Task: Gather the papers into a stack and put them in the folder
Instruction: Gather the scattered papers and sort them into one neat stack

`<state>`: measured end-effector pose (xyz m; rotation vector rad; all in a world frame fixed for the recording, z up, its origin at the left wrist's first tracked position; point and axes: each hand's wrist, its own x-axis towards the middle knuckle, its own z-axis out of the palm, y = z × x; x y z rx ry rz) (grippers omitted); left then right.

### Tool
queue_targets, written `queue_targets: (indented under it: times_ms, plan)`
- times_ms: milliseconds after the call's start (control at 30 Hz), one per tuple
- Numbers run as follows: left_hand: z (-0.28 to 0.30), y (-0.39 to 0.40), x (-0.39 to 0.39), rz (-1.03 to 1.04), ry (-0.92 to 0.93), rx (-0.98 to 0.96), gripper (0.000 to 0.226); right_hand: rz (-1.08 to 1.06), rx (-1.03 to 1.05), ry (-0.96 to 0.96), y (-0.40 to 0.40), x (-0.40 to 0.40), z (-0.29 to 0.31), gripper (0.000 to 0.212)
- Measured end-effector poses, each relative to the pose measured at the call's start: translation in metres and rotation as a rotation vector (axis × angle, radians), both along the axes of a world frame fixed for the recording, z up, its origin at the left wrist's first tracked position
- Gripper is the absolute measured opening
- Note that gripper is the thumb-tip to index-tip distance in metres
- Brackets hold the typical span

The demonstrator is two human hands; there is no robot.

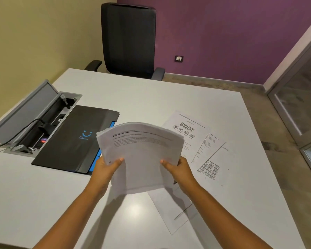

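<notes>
I hold a stack of white printed papers [140,155] above the table, bowed upward at the top. My left hand [106,167] grips its left edge and my right hand [178,168] grips its right edge. A black folder [74,139] with a blue smile logo and a blue inner edge lies closed on the table to the left of the stack. More loose sheets lie on the table: a SWOT page [188,133], two pages fanned beside it [210,159], and one sheet [176,207] partly under the held stack.
The white table [43,194] has an open cable box [36,119] with a grey lid and a black cord at its left. A black office chair [128,40] stands at the far side. A glass door [298,105] is on the right.
</notes>
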<state>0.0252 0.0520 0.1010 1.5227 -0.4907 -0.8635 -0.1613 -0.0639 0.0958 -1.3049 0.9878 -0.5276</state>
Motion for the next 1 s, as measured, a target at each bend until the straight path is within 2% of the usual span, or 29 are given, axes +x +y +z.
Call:
queue_targets:
  times_ms: [67, 167, 233, 333, 400, 600, 700, 833, 967, 1000]
  plan:
    - [0.006, -0.002, -0.001, -0.002, -0.020, -0.042, 0.027, -0.059, 0.034, -0.050, 0.001, 0.000, 0.005, 0.026]
    - [0.004, 0.001, -0.002, -0.017, -0.010, -0.051, 0.030, -0.066, -0.042, -0.002, 0.005, 0.000, 0.001, 0.020]
    - [-0.008, 0.005, -0.006, -0.065, 0.054, 0.011, 0.037, 0.048, -0.123, 0.055, 0.011, 0.000, -0.005, 0.012]
    - [-0.030, 0.007, -0.021, -0.116, 0.128, 0.145, 0.048, 0.199, -0.150, 0.196, 0.018, 0.000, -0.014, 0.031]
    - [-0.040, 0.005, -0.028, -0.076, 0.139, 0.197, 0.054, 0.209, -0.187, 0.317, 0.017, 0.001, -0.026, 0.034]
    - [-0.040, 0.001, -0.023, 0.105, 0.008, 0.251, 0.043, 0.131, -0.247, 0.387, 0.002, -0.005, -0.054, 0.013]
    - [-0.039, 0.003, -0.015, 0.206, -0.008, 0.288, 0.044, 0.153, -0.203, 0.381, -0.008, -0.015, -0.063, 0.032]
    - [-0.045, 0.014, 0.001, 0.278, 0.139, 0.401, 0.048, 0.102, -0.109, 0.522, -0.024, -0.040, -0.078, 0.043]
    - [-0.055, 0.030, 0.009, 0.209, 0.334, 0.504, 0.066, 0.019, -0.227, 0.785, -0.037, -0.069, -0.093, 0.045]
    - [-0.055, 0.032, 0.007, 0.200, 0.343, 0.524, 0.062, 0.006, -0.248, 0.855, -0.038, -0.074, -0.094, 0.046]
